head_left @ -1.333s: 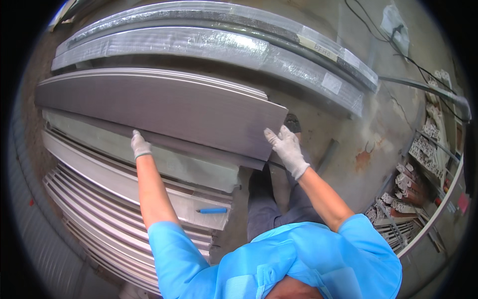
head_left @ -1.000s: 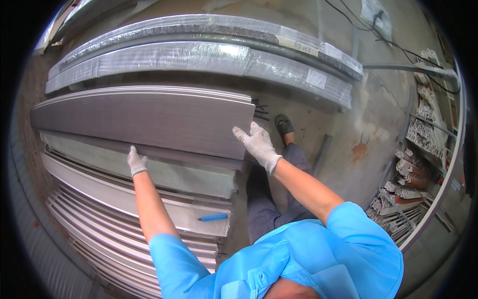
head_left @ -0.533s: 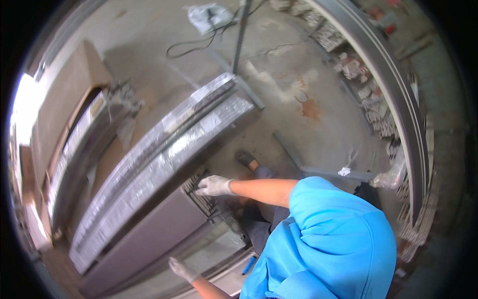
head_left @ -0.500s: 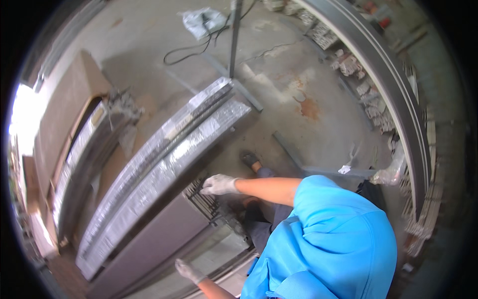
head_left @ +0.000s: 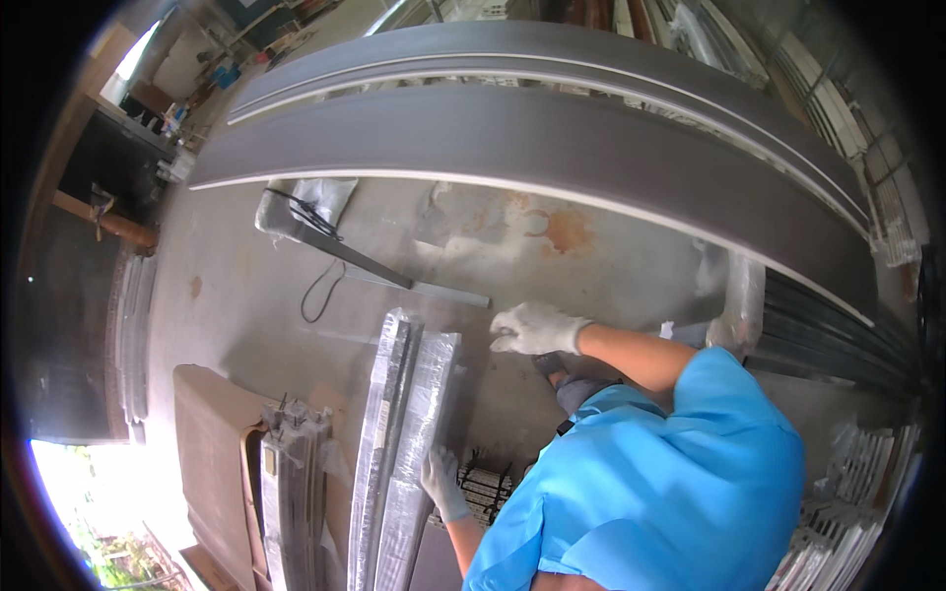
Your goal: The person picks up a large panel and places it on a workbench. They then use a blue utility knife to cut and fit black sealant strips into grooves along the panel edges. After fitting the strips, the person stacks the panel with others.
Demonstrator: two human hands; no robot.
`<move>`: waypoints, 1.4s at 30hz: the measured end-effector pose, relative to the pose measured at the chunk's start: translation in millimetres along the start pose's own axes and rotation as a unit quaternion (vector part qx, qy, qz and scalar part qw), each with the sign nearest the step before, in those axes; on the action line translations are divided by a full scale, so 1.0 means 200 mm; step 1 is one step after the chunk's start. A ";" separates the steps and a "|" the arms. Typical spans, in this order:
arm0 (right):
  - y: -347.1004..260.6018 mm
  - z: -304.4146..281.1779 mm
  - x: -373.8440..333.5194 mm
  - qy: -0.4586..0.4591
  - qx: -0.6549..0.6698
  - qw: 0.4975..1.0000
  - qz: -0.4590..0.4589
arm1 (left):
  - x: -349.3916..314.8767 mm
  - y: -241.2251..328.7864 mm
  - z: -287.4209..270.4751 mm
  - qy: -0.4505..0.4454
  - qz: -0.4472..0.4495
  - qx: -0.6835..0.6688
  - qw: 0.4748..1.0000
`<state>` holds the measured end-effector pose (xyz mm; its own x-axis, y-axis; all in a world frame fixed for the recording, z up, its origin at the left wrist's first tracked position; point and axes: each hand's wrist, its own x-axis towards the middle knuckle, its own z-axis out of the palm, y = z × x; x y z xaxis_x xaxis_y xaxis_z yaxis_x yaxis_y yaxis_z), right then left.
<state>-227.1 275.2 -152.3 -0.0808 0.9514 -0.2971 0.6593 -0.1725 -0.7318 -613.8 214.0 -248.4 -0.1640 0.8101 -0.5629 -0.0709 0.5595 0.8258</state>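
Observation:
My right hand [head_left: 537,328], in a pale work glove, hovers over the grey floor with its fingers apart and nothing in them. My left hand [head_left: 441,485], gloved alike, is at the right edge of a long plastic-wrapped bundle [head_left: 419,433], its fingers extended; whether it touches the wrap I cannot tell. Left of that bundle lies a second wrapped bundle [head_left: 374,443], close alongside. A stack of dark slotted pieces [head_left: 483,488] sits right of my left hand, partly covered by my arm and blue shirt.
Long grey panels [head_left: 532,133] with light edges span the far side. Brown cardboard [head_left: 222,463] and more wrapped lengths [head_left: 291,492] stand at the left. A metal bar [head_left: 365,264] and a black cable [head_left: 320,295] lie ahead. Dark profiles [head_left: 838,325] are stacked at the right.
The view has turned, bringing the long panels across the far side. My right hand has left the slotted pieces for the space above the floor; my left hand is now beside the wrapped bundle.

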 end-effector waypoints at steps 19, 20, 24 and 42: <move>0.08 -0.53 -0.10 0.156 0.038 0.981 0.112 | 1.74 1.45 1.37 -0.038 0.110 -0.073 0.991; 0.05 -0.52 -0.07 0.150 0.089 0.978 0.115 | 1.89 1.53 1.39 -0.028 0.137 -0.051 0.989; -0.01 -0.50 0.04 0.137 0.146 0.967 0.156 | 2.41 1.72 1.42 -0.033 0.163 0.009 0.986; -0.51 -0.46 0.89 0.154 0.138 0.976 -0.072 | 1.15 1.78 1.41 -0.598 -0.008 -0.247 0.763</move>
<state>-239.9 485.9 -72.8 0.0990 0.9950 -0.0108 0.4279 -0.0524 -0.9023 -398.9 649.6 -93.9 0.8340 0.5502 0.0424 -0.4743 0.6755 0.5646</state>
